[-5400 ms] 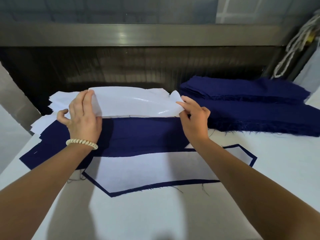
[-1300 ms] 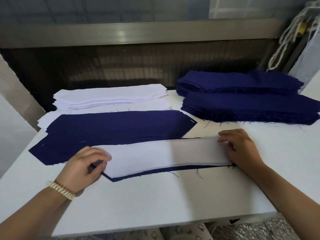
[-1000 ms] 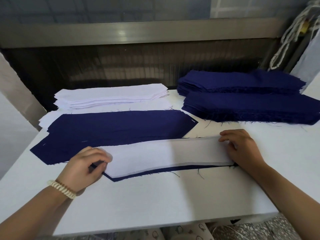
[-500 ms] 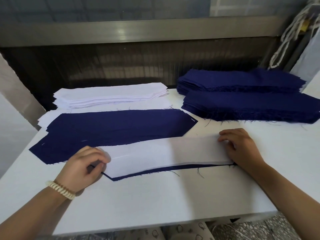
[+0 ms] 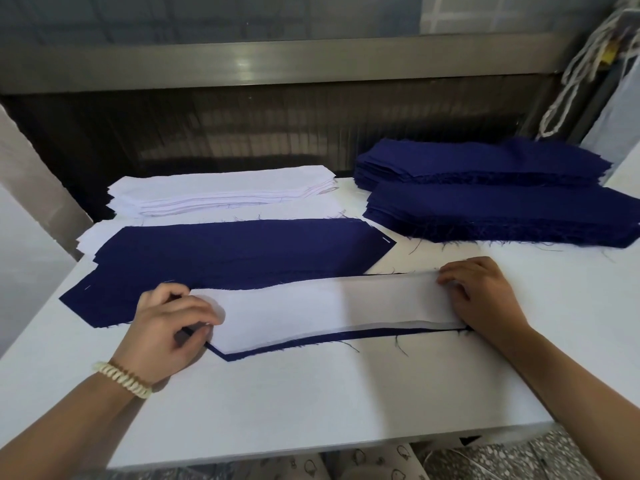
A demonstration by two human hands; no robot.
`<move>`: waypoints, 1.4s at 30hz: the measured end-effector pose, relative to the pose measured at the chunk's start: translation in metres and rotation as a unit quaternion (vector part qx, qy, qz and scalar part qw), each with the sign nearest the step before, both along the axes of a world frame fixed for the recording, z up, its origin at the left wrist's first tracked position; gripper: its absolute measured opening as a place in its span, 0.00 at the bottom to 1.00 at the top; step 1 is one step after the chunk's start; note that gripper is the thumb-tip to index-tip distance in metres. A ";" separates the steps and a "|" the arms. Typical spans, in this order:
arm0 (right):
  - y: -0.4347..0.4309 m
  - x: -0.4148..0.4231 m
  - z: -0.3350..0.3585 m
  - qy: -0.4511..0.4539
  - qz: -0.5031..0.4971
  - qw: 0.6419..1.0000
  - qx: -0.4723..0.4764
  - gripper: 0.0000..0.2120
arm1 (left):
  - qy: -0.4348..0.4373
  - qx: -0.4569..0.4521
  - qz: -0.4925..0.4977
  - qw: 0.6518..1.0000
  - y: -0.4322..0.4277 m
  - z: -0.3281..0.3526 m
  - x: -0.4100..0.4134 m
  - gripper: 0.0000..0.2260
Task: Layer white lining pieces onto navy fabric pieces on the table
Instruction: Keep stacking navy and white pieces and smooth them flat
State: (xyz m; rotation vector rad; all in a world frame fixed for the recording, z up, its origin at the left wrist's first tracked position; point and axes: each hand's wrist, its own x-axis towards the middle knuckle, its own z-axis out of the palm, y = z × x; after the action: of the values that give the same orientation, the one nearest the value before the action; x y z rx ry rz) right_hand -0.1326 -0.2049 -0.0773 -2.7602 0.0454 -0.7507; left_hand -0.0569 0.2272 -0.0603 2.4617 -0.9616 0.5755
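At the table's (image 5: 311, 410) near left, the left hand (image 5: 169, 327), a beaded bracelet (image 5: 121, 375) on its wrist, has its fingers curled and pinches the left end of the white lining piece (image 5: 329, 306) between thumb and forefinger. The right hand (image 5: 485, 296) rests on the lining's right end with bent fingertips pressing on it (the thumb is hidden, so whether it grips or only presses cannot be told). The lining lies flat on a navy fabric piece (image 5: 249, 353), of which only a thin strip shows along the near edge. Just behind lies a low pile of navy pieces (image 5: 225, 254) on top of white ones, and behind that a stack of white linings (image 5: 221, 192). To the right, well apart, sit two stacks of navy fabric (image 5: 502, 216).
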 end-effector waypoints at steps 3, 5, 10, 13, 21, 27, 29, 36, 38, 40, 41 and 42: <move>0.000 0.001 0.001 0.002 0.008 1.000 0.002 0.10 | 0.005 0.003 0.008 1.000 0.001 -0.001 0.000 0.12; 0.000 -0.001 0.002 0.007 -0.011 1.000 -0.004 0.09 | 0.000 0.014 0.022 1.000 0.002 -0.002 0.000 0.12; -0.004 -0.003 0.002 0.084 -0.170 0.982 -0.004 0.08 | -0.017 0.044 0.054 0.997 0.001 -0.002 -0.001 0.12; -0.005 0.004 0.004 0.101 -0.189 0.977 0.022 0.10 | -0.032 0.048 0.052 0.997 0.000 0.001 -0.001 0.12; 0.009 0.065 0.030 0.093 -0.116 0.989 0.005 0.22 | -0.001 -0.007 0.019 1.000 -0.052 0.017 0.018 0.13; 0.013 0.107 0.046 0.150 -0.116 0.981 -0.036 0.23 | 0.015 -0.024 0.018 0.999 -0.108 0.021 0.045 0.07; 0.009 0.113 0.047 0.166 -0.119 0.978 -0.045 0.23 | 0.035 -0.027 0.031 0.999 -0.123 0.020 0.054 0.07; -0.007 0.119 0.049 0.140 -0.078 0.986 0.039 0.12 | 0.075 -0.043 0.032 0.996 -0.160 0.017 0.069 0.10; -0.010 0.120 0.052 0.128 -0.097 0.981 0.107 0.14 | 0.079 -0.049 0.027 0.995 -0.167 0.014 0.067 0.10; -0.013 0.123 0.053 0.138 -0.107 0.976 0.130 0.12 | 0.079 -0.048 0.020 0.996 -0.172 0.010 0.066 0.09; -0.014 0.124 0.054 0.147 -0.099 0.976 0.127 0.11 | 0.080 -0.047 0.017 0.996 -0.173 0.008 0.065 0.09; -0.014 0.124 0.054 0.155 -0.086 0.977 0.122 0.12 | 0.082 -0.047 0.016 0.995 -0.173 0.006 0.064 0.09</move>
State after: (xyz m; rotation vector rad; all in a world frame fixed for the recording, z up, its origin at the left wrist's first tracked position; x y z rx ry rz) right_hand -0.0087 -0.2184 -0.0229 -2.6284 0.4146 -0.3188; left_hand 0.0070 0.0540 -0.0538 2.4011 -0.8144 0.4114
